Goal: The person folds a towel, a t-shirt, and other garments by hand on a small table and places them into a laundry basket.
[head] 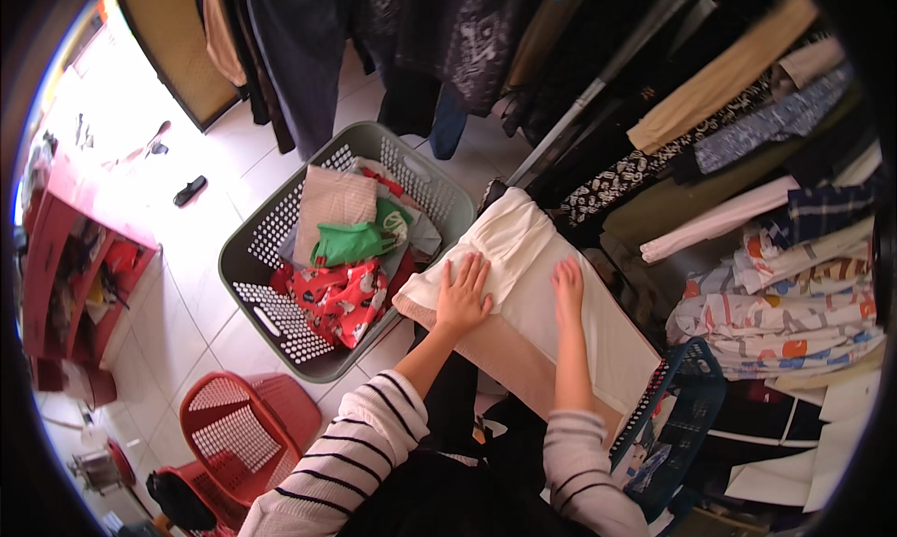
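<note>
A cream-white garment (539,306) with a gathered end lies spread out in front of me, with pale pink cloth (504,355) showing along its near edge. What supports it is hidden. My left hand (464,295) rests flat on the cream cloth near the gathered part, fingers apart. Over the middle of the garment is my right hand (569,288), slightly blurred, fingers loosely extended and holding nothing; whether it touches the cloth I cannot tell.
A grey-green laundry basket (235,257) with folded and loose clothes stands at left. Dark blue basket (704,390) sits at right. Clothes hang from a rack (581,103). Red plastic chair (280,404), pink shelf (63,271) and a black shoe (190,190) are on the left.
</note>
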Demonstrator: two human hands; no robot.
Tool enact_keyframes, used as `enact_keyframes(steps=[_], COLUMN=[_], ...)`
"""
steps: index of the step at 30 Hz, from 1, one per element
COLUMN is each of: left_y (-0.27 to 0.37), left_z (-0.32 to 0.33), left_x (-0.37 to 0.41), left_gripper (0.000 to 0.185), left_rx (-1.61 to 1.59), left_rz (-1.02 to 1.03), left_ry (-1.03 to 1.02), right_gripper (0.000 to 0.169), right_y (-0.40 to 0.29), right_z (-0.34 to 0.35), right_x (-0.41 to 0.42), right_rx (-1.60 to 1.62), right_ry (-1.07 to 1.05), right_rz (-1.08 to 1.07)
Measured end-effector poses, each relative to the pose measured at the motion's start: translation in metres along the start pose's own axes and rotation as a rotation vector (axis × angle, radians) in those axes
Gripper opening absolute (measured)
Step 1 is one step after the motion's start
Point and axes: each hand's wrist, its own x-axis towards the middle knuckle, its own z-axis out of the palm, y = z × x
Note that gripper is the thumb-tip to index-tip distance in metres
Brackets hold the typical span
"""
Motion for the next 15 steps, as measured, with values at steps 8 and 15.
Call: enact_keyframes(steps=[8, 15], left_y=[-0.001, 0.0], left_z=[0.0, 0.001], left_x=[0.001, 0.001], left_gripper=[0.06, 0.061], left_rx=[-0.029, 0.014], left_rz=[-0.018, -0.017], left_ry=[0.0, -0.014], right_gripper=[0.053, 0.041], right_y=[-0.056, -0.078], right_z=[0.079, 0.094], right_x=[0.067, 0.067], right_rx=[0.483, 0.57], right_ry=[0.032, -0.105], right_rz=[0.73, 0.337])
